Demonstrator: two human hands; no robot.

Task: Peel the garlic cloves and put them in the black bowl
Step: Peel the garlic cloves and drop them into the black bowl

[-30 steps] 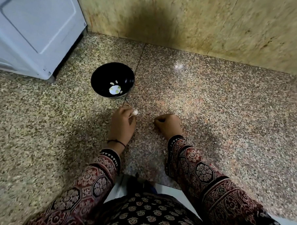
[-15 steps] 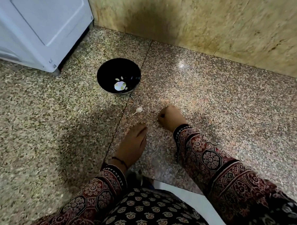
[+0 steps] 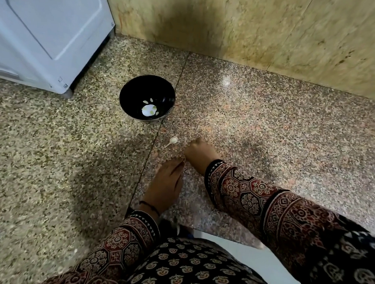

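Left hand (image 3: 167, 182) straight-fingered, right hand (image 3: 200, 153) fisted, contents hidden, both close together, one garlic clove (image 3: 173, 139), one black bowl (image 3: 133, 90).

Garlic clove (image 3: 173, 139) near black bowl (image 3: 131, 96)

We see soft, rather dim light; one small glare spot shines on the polished floor (image 3: 225, 81), broad soft shadows spread across its left half, and the wide lens bends and blurs the edges.
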